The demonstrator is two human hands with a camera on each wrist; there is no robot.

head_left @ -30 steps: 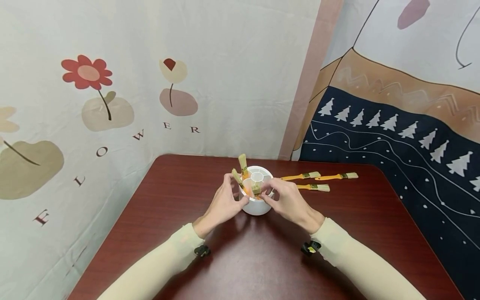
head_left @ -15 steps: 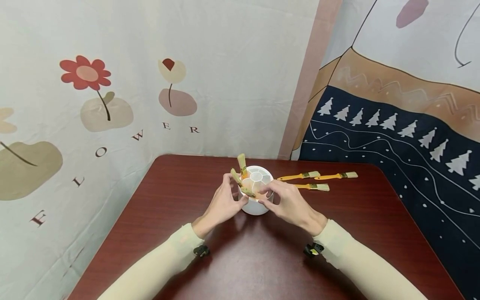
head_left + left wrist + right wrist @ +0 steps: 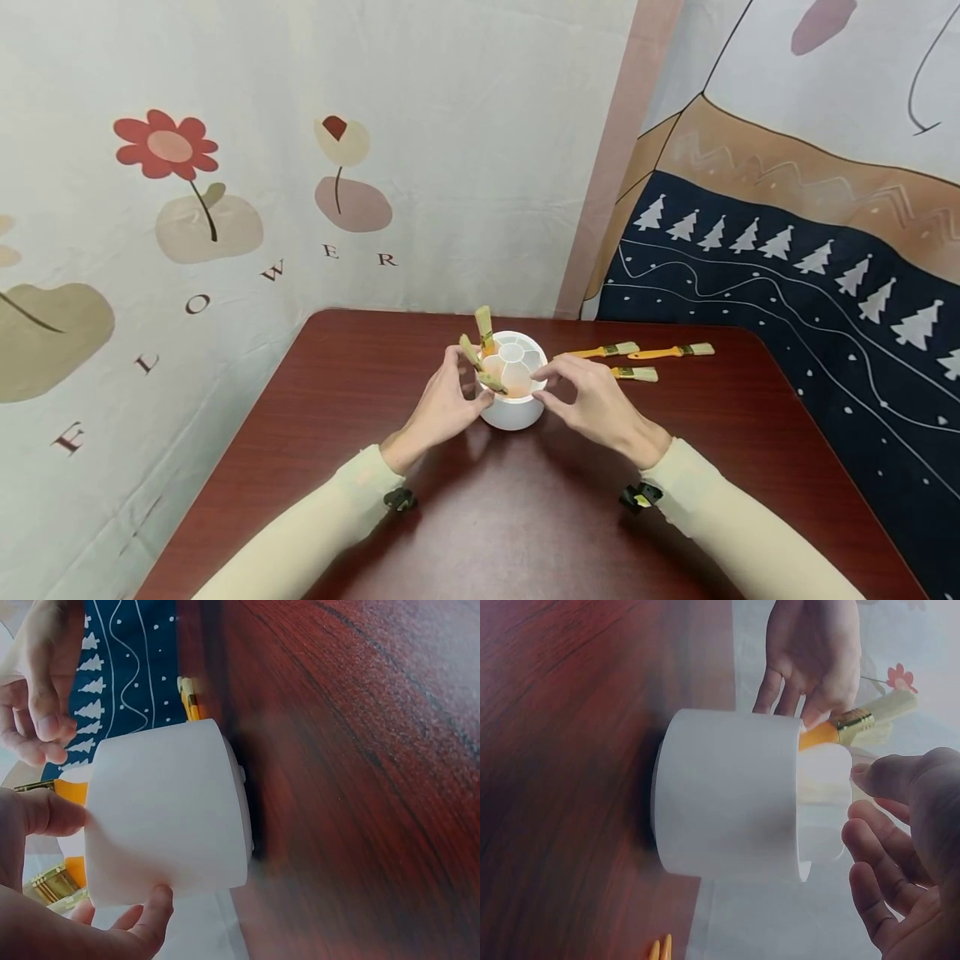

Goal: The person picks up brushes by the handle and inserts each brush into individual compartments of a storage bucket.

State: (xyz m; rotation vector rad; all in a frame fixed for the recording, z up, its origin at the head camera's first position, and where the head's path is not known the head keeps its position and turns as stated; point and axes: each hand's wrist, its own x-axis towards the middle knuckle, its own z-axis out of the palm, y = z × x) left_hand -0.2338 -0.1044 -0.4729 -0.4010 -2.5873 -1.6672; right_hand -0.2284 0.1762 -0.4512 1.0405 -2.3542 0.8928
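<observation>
A white round organizer [image 3: 512, 417] with divided compartments stands upright on the table. My left hand [image 3: 442, 408] holds its left side, thumb at the rim and fingertips on the wall in the left wrist view. Three paintbrushes with orange handles stand in it, bristles up: one brush [image 3: 483, 320] at the back left, another brush [image 3: 470, 350] at the left, and a third brush [image 3: 492, 382] leaning left at the front, its handle [image 3: 71, 791] inside the rim. My right hand [image 3: 596, 404] hovers at the right rim, fingers loosely bent around nothing.
Three more paintbrushes lie to the organizer's right: a near brush [image 3: 637, 374], a back brush [image 3: 619, 348] and a far-right brush [image 3: 672, 353], bristles pointing right. The dark red table [image 3: 510, 517] ends at hanging printed cloths [image 3: 450, 150] behind it.
The front paintbrush has tipped left against the rim and my right hand has let it go, drawing back to the right. My left hand keeps its hold on the organizer.
</observation>
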